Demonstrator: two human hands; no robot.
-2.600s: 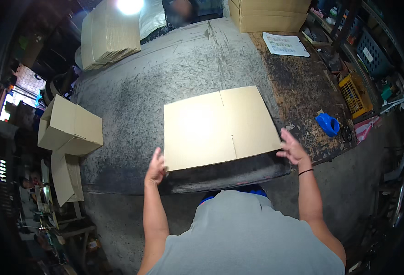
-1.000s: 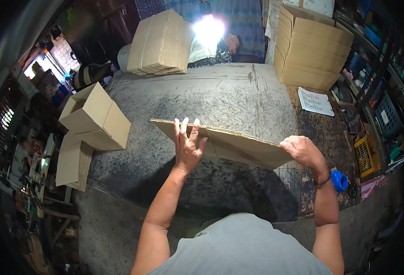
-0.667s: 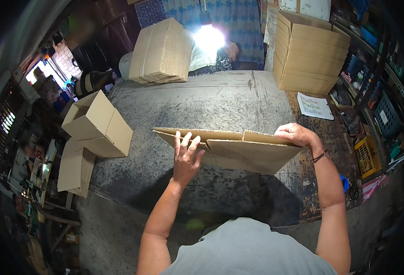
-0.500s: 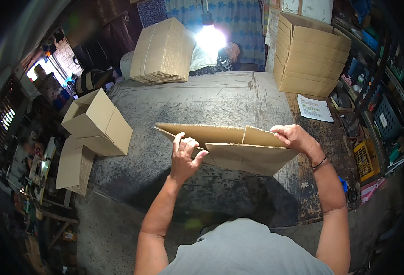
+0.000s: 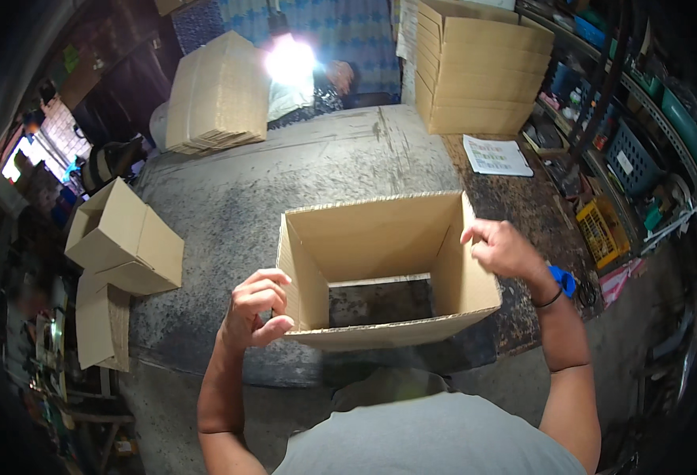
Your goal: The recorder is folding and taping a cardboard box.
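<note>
On my feed, the cardboard box (image 5: 380, 236) stands on the tabletop (image 5: 340, 162), top & btm both open, bare surface showing thru. My L hand (image 5: 257, 310) is at its left wall: grip loose, partway spread, thumb apart from bent fingers, tips right by the near corner; firm contact unclear. My R hand (image 5: 507, 248) is at its right rim, fingers curled; can't tell if that grip's pinching. Papers (image 5: 497, 156) lie beyond the box, to its R.
</note>
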